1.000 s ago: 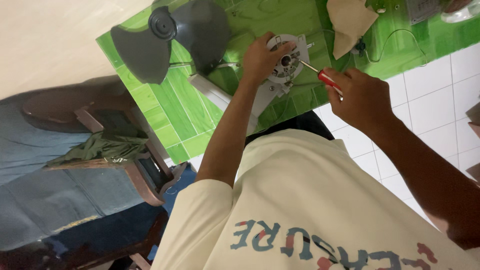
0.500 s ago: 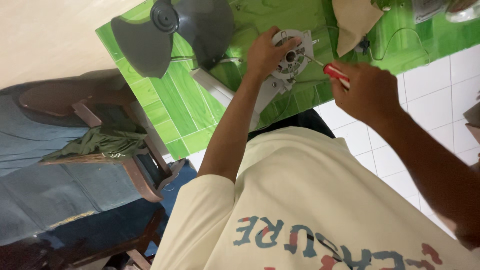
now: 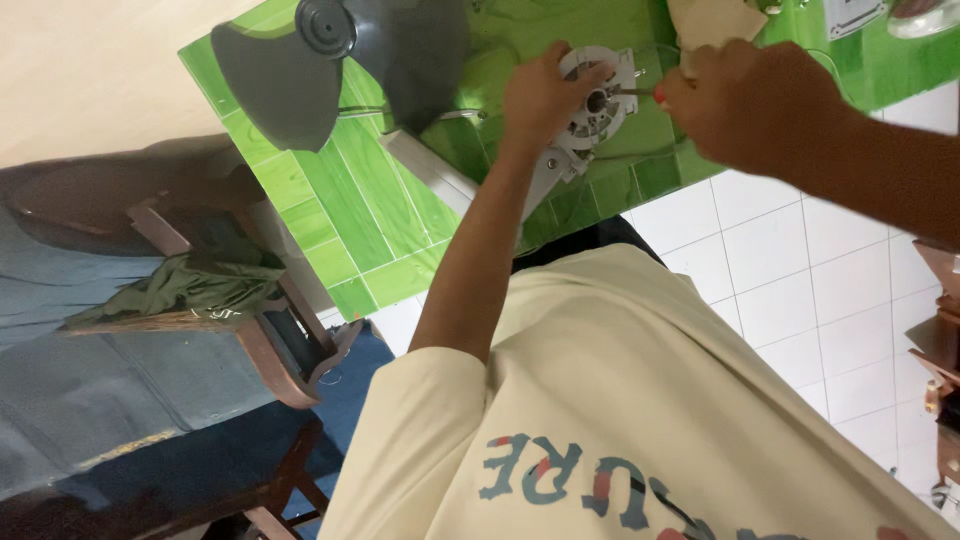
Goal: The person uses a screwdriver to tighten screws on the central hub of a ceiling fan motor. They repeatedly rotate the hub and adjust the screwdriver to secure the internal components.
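Gripping motor housing [image 3: 597,100] (round, white)

table [image 3: 380,200]: green striped | fan blade [image 3: 300,80]: grey | floor [image 3: 800,270]: white tiles

A home room: white tiled floor [image 3: 780,260], wooden chair [image 3: 250,340], green table [image 3: 370,210]

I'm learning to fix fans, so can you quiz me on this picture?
1. True or false: the grey fan blade lies on a red table.
2. What does the right hand hold? A hammer; B screwdriver; C spoon.
3. Fill in: the left hand holds the round white motor part on a ___ table.
Key: 1 false, the table is green; 2 B; 3 green.
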